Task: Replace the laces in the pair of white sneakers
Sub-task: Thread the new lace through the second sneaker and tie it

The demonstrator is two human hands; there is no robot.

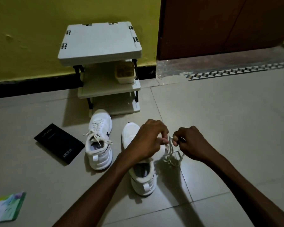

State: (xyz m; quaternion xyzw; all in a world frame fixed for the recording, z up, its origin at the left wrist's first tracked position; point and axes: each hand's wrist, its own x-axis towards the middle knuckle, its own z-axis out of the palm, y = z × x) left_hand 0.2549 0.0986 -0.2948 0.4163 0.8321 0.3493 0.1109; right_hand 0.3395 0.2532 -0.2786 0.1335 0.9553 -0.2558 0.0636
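**Forearms reach in; both hands pinch a loose lace [168,152]**

Forearms enter from the bottom edge. The left hand [147,140] and right hand [192,143], close together, each pinch the pale lace between thumb and curled fingertips. It hangs in a slack tangle just right of the nearer white sneaker [143,185], down towards the tiled floor. It looks light, limp and easily snagged, so the stiffer tip is probably the best hold. A second, laced sneaker [99,145] stands left, beside a black box [59,143], before a white shelf rack [100,41].

wall [31,38] yellow | floor [220,120] pale tiles | white shelf rack [98,41] at wall | door [220,25] brown, probably wood | dim
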